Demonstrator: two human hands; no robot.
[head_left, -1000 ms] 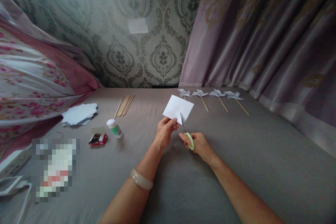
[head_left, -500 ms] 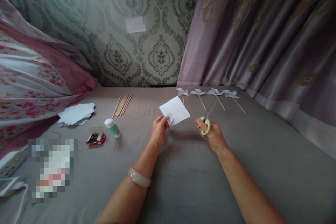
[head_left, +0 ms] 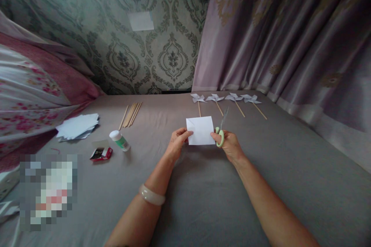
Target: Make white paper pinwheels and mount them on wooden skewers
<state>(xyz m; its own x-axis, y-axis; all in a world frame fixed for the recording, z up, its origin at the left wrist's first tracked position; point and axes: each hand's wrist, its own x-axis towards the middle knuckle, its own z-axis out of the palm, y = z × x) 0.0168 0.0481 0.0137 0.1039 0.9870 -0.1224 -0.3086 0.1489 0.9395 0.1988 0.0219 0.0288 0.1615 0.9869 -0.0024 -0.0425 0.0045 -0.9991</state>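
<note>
A square sheet of white paper is pinched at its left edge by my left hand, thumb on top. My right hand is closed round the light green handle of a pair of scissors, whose blades point up and away. The thumb of that hand also presses on the paper's right edge. Near the paper's upper left corner a slanting cut or crease line shows. Just beyond the paper lies a white paper pinwheel on a wooden stick, the stick's lower end reaching the sheet's top edge.
More pinwheels lie in a row at the back right. On the left are wooden sticks, a glue stick, a small red box and a pile of white paper. A power strip is at the left edge.
The paper has turned so its edges lie level, and my right hand has moved in to take its right edge while keeping the scissors. The view has shifted slightly.
</note>
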